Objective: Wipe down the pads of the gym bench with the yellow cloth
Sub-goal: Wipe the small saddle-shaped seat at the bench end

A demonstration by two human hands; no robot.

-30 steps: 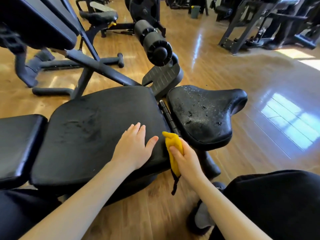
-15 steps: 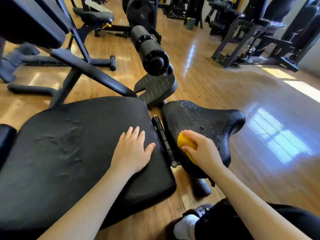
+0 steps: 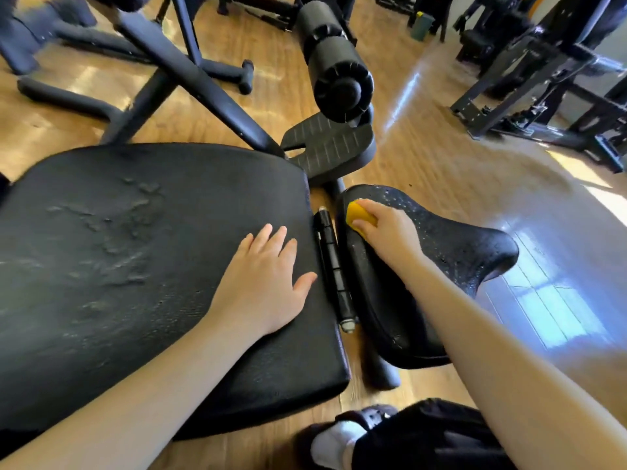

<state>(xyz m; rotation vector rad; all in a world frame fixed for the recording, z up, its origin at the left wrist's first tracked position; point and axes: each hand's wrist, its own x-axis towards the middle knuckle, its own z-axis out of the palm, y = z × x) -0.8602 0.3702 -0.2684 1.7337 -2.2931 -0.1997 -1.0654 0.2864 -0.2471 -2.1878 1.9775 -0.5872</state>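
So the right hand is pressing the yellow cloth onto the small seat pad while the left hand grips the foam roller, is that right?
Not quite. In the head view the left hand lies flat on the large pad, not on the foam roller. The rest holds: the right hand presses the yellow cloth onto the small seat pad.

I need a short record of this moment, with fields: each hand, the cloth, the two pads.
left hand: flat, open, on the large pad
right hand: presses the yellow cloth on the small seat pad
yellow cloth: bunched, mostly under the fingers
small seat pad: speckled with droplets
large pad: worn, wrinkled surface
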